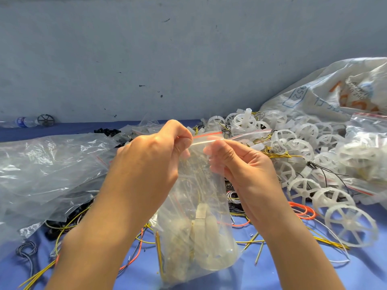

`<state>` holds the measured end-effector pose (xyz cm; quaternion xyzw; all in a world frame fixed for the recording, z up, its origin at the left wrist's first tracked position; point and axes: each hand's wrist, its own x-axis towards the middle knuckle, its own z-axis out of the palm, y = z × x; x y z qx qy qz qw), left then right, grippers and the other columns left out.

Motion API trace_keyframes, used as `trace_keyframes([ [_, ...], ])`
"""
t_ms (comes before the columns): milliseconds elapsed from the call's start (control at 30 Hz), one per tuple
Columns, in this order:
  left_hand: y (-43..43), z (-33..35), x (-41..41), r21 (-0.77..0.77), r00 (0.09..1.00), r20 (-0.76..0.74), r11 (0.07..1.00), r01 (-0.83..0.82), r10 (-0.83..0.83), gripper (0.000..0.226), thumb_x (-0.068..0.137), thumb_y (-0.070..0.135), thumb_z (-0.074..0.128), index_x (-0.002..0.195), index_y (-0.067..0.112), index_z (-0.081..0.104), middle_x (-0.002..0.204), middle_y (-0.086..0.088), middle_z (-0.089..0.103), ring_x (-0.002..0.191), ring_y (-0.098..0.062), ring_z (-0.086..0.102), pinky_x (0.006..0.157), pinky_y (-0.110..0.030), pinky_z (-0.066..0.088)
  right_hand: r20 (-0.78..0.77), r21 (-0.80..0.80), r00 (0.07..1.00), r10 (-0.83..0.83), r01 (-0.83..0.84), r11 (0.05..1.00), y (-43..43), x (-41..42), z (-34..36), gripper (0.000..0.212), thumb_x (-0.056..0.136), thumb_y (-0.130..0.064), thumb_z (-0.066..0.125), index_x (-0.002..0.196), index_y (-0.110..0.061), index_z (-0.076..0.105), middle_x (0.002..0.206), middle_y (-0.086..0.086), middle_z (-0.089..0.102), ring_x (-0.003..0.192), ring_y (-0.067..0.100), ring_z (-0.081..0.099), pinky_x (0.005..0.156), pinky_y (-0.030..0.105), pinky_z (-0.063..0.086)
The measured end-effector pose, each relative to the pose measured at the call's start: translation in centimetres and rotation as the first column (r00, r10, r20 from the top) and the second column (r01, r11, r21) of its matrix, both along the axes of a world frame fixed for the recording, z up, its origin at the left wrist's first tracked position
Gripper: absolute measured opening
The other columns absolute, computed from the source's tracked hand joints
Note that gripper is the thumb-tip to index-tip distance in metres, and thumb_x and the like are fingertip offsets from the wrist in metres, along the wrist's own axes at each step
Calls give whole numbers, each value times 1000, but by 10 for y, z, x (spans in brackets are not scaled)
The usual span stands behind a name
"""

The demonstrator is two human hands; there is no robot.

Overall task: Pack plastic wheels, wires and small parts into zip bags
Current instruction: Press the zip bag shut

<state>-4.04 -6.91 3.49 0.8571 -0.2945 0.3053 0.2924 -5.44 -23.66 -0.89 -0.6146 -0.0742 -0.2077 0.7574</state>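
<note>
A clear zip bag [201,233] with a red strip at its mouth hangs upright between my hands, above the blue table. White plastic wheels and yellow wires show through its lower half. My left hand [150,162] pinches the left end of the zip strip. My right hand [240,164] pinches the strip just to the right of it, fingers curled over the bag's top. A heap of white spoked wheels [297,147] lies on the table behind and to the right. Loose yellow, orange and black wires [251,240] are scattered under the bag.
A large crumpled clear plastic sheet [48,170] covers the left of the blue table [293,275]. A white woven sack [326,88] and a filled zip bag [368,147] lie at the right. A water bottle [23,122] lies far left by the grey wall.
</note>
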Motion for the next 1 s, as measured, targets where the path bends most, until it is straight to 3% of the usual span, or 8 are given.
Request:
trace_keyframes([
  [133,-1,0,1,18,999,-24,999,33,-32,7,96,30,50,96,27,56,74,7,68,72,-29,63,70,-44,50,2,-21,999,-40,40,999,-1,-1,0,30,80,-40,69,96,-17,78,87,-1,76,77,7,66,74,24,55],
  [267,-2,-1,1,-38,994,-85,997,70,-73,8,95,33,52,101,30,57,77,14,67,71,-21,62,69,-43,51,19,-17,997,-71,71,997,-1,-3,2,26,80,-36,69,94,-17,78,84,-2,76,77,5,68,71,21,56],
  [400,-4,0,0,-43,989,-109,995,93,-97,23,94,39,55,114,31,61,83,18,66,80,-15,64,74,-40,51,42,-56,997,-67,69,996,1,-5,3,24,83,-33,68,97,-16,78,87,-1,77,79,5,67,75,24,55],
  [567,-4,-2,5,-55,987,-103,991,119,-124,12,94,33,63,99,28,72,84,12,72,82,-15,67,72,-40,53,113,-88,992,-58,68,994,3,-7,3,15,89,-26,65,92,-19,79,86,-6,76,74,2,64,69,18,53],
  [700,-5,-2,5,-94,984,-112,988,126,-136,9,91,33,65,96,30,72,82,14,71,80,-9,67,72,-39,53,97,-105,995,-32,42,994,3,-6,2,16,88,-25,66,92,-16,78,83,-7,75,73,5,62,72,22,53],
  [867,-4,-1,3,-97,979,-148,988,124,-138,13,89,39,62,93,31,71,79,20,70,78,2,64,71,-25,49,68,-118,997,-19,27,993,4,-6,2,18,85,-26,67,90,-11,76,76,-8,72,70,3,60,69,21,52],
  [1000,6,0,6,-51,957,-258,991,125,-134,16,90,41,60,87,30,71,69,11,67,70,-7,61,65,-28,44,52,-83,998,-36,41,996,1,-5,1,26,82,-29,69,88,-5,74,78,-2,72,70,7,59,68,23,52],
])
